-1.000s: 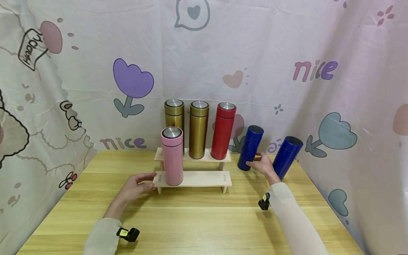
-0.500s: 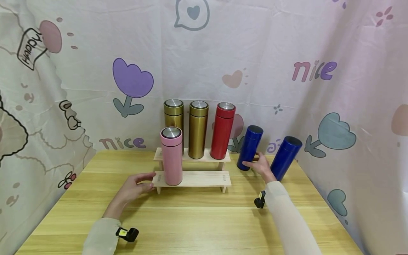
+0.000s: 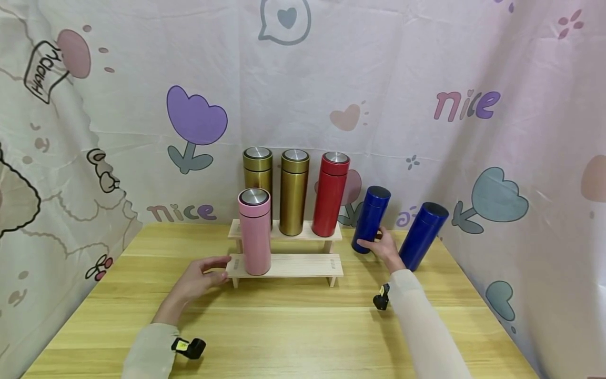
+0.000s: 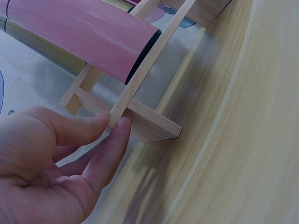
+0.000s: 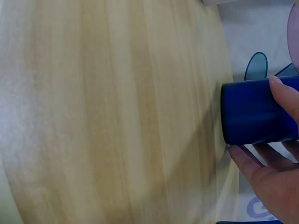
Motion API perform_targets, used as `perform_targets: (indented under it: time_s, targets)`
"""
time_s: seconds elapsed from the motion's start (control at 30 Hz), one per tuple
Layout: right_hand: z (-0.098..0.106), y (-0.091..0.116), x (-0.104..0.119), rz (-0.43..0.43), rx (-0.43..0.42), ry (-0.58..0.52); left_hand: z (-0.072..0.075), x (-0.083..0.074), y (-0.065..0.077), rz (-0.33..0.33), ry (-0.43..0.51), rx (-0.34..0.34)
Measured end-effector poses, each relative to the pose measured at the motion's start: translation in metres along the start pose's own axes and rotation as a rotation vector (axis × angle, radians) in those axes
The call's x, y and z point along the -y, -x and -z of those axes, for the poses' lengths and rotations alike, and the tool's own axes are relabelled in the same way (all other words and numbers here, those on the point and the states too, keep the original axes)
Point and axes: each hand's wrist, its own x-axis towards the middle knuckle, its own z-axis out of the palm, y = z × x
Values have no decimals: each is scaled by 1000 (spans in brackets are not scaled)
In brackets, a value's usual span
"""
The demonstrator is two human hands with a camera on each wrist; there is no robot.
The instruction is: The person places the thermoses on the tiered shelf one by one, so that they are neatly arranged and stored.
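Observation:
A two-tier wooden rack (image 3: 303, 266) stands on the table. My left hand (image 3: 201, 279) pinches the left end of its lower board between thumb and fingers, as the left wrist view shows up close. A pink thermos (image 3: 255, 237) stands upright on that lower board near its left end. On the upper board are two gold thermoses (image 3: 293, 195), one partly hidden behind the pink one, and a red thermos (image 3: 331, 197). To the right of the rack, my right hand (image 3: 385, 250) holds a blue thermos (image 3: 371, 218) near its base, thumb on one side and fingers on the other.
A second blue thermos (image 3: 423, 237) stands just right of my right hand, close to the wrist. The wooden table (image 3: 284, 331) reaches back to a printed curtain (image 3: 397, 68). Small black cameras (image 3: 189, 347) sit on both sleeves.
My right wrist and forearm have swung slightly left, and the thumb has moved a little left across the blue thermos. My left hand and the rack look still.

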Motion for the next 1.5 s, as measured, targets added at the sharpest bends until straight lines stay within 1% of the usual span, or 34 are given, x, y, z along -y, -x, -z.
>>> perform_targets:
  time_s: [0.27, 0.63, 0.87, 1.2, 1.5]
  targets:
    - [-1, 1, 2, 9, -8, -6, 1, 0, 1, -2, 1, -3]
    - [0, 4, 3, -8, -12, -9, 0, 0, 1, -5, -5, -4]
    - [1, 5, 3, -7, -34, 3, 0, 1, 0, -3, 3, 8]
    - [3, 13, 9, -17, -26, 2, -1, 2, -1, 2, 4, 5]
    - [3, 19, 13, -23, -5, -64, -1, 1, 0, 11, 4, 1]
